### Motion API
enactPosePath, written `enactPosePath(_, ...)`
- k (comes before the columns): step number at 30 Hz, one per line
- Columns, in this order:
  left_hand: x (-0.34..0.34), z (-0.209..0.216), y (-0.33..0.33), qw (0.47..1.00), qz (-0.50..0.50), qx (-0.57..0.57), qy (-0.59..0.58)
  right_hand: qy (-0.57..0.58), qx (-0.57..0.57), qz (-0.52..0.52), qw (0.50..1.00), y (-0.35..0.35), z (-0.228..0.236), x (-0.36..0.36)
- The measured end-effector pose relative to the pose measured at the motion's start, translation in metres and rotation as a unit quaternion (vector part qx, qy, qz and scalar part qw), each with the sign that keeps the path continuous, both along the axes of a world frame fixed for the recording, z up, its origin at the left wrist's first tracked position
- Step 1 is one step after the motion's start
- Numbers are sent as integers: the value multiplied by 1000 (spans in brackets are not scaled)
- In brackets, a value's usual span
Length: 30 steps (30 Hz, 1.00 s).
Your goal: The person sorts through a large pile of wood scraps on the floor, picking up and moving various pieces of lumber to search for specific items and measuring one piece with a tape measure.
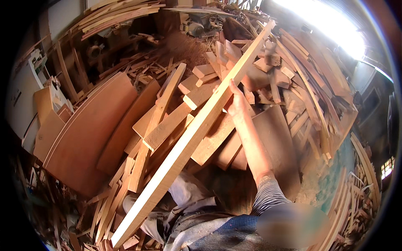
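Note:
A long, squared wooden beam slants across the view from the lower left to the upper right, above a heap of timber. My right hand grips it past its middle. The thumb lies along the right side, and fingertips show at the far side. At the lower left edge, part of my left hand is wrapped at the beam's near end; most of that hand is cut off by the picture's edge. Shorter wooden blocks lie stacked beneath the beam, and a thinner plank leans over them.
Broad reddish-brown boards stand at the left beside a white cabinet-like machine. Long strips are piled at the back left, near sawdust. Curving in the picture, more planks crowd the right side. My legs are close below the beam.

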<state>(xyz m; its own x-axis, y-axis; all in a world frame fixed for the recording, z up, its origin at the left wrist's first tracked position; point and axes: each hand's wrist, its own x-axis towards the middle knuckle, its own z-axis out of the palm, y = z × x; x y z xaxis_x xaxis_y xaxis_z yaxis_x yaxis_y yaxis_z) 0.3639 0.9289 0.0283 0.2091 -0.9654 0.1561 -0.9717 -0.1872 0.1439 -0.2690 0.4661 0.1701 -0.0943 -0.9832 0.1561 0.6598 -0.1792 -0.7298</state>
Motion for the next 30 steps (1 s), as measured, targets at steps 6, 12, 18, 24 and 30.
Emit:
enactPosePath(6,-39,122,-31,994,0,-45,-102,-32,-39,-27,998,-35,38,-15)
enactPosePath(12,7,104,-5,986,45,-111,-115,-31,-99,-9,995,-46,63,-41)
enactPosePath(18,-40,40,-69,1000,14,-4,-12,26,-14,-56,998,-51,69,-55)
enactPosePath(24,-150,18,-217,966,-153,148,149,187,23,-181,965,-85,138,-209)
enactPosePath(30,-297,160,-324,886,-268,186,329,264,31,-252,931,-10,85,-179)
